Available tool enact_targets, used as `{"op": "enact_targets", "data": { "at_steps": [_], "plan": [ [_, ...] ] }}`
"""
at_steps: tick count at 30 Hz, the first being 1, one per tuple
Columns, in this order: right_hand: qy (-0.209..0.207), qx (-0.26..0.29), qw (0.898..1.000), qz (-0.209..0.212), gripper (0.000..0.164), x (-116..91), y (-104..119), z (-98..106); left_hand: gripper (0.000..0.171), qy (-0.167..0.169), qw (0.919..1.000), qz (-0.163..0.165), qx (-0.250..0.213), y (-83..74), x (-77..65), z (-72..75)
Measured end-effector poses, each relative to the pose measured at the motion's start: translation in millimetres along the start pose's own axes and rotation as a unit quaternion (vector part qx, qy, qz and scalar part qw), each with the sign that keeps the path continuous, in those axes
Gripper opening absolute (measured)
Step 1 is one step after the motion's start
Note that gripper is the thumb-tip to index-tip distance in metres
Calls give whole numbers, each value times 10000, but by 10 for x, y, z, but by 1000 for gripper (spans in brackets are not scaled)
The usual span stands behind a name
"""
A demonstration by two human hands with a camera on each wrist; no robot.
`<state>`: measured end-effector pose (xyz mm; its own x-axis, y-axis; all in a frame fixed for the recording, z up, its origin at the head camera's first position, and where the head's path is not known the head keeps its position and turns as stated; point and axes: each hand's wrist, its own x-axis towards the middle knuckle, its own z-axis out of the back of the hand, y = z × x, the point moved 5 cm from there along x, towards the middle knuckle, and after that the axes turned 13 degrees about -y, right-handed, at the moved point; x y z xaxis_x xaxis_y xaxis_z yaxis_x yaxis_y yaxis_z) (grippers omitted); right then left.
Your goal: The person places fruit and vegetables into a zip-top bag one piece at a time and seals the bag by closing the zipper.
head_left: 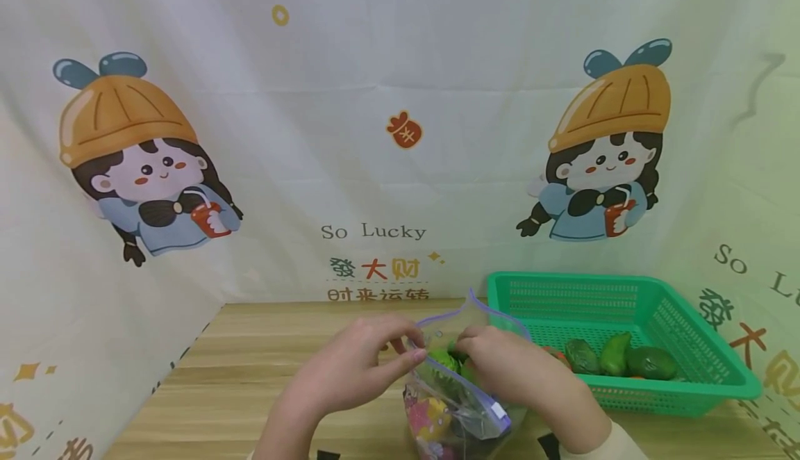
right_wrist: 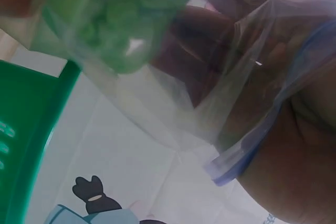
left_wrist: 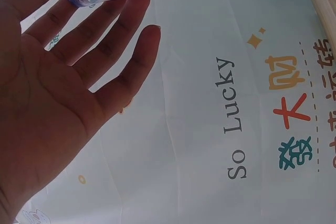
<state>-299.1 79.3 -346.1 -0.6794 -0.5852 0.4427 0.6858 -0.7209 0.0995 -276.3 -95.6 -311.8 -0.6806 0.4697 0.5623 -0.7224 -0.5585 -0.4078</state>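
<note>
A clear zip bag (head_left: 459, 411) with a purple zip rim and a white slider stands on the table, its mouth spread wide. My left hand (head_left: 356, 363) pinches the left side of the rim between thumb and index finger; the other fingers are extended, as the left wrist view shows. My right hand (head_left: 509, 366) reaches into the mouth from the right. In the right wrist view its fingers (right_wrist: 184, 45) lie against a green vegetable (right_wrist: 121, 24), blurred behind the plastic; their grip is partly hidden. Leafy green produce (head_left: 444, 360) shows near the rim, above a colourful print and darker contents.
A green plastic basket (head_left: 681, 394) stands to the right behind the bag. Several vegetables lie in it, among them a dark green one (head_left: 651, 363) and a lighter green one (head_left: 615, 354). Printed cloth (head_left: 400, 189) hangs behind the wooden table (head_left: 250, 356) and along both sides.
</note>
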Motion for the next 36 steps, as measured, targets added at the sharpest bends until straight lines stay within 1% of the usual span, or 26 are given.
{"op": "enact_targets", "data": {
  "at_steps": [2,6,9,13,18,22,24,26,28,29,33,36],
  "plan": [
    [78,7,9999,-109,7,-1,-2,-18,14,11,10000,-15,22,-4,1,-1],
    [409,-37,9988,-272,6,-9,-3,-84,14,25,10000,-89,31,-17,2,-7],
    [594,-128,9978,-264,6,-19,-5,-132,14,28,9999,-149,29,-27,0,-14],
    [659,-173,9974,-247,10,-27,-18,-166,13,22,9998,-186,34,-30,-6,-19],
    [649,-63,9975,-268,13,-31,-14,-151,13,32,9998,-206,61,-33,-9,-17],
    [600,175,9978,-209,18,-43,-13,-42,15,60,9997,-210,69,-38,-4,-14],
    [511,330,9980,-192,23,-60,-22,46,15,78,9997,-223,53,-41,2,-13],
    [383,457,9981,-157,25,-81,-33,140,16,96,9996,-253,21,-44,12,-14],
    [339,702,9968,-162,26,-110,-47,227,15,106,9996,-258,-5,-42,16,-10],
    [350,811,9959,-175,27,-124,-53,268,15,106,9997,-241,-17,-39,16,-6],
    [460,1280,9906,-159,19,-199,-66,422,14,54,9999,-114,-8,-12,1,22],
    [439,1487,9878,-134,22,-242,-70,525,14,16,10000,27,24,14,-13,42]
  ]
}}
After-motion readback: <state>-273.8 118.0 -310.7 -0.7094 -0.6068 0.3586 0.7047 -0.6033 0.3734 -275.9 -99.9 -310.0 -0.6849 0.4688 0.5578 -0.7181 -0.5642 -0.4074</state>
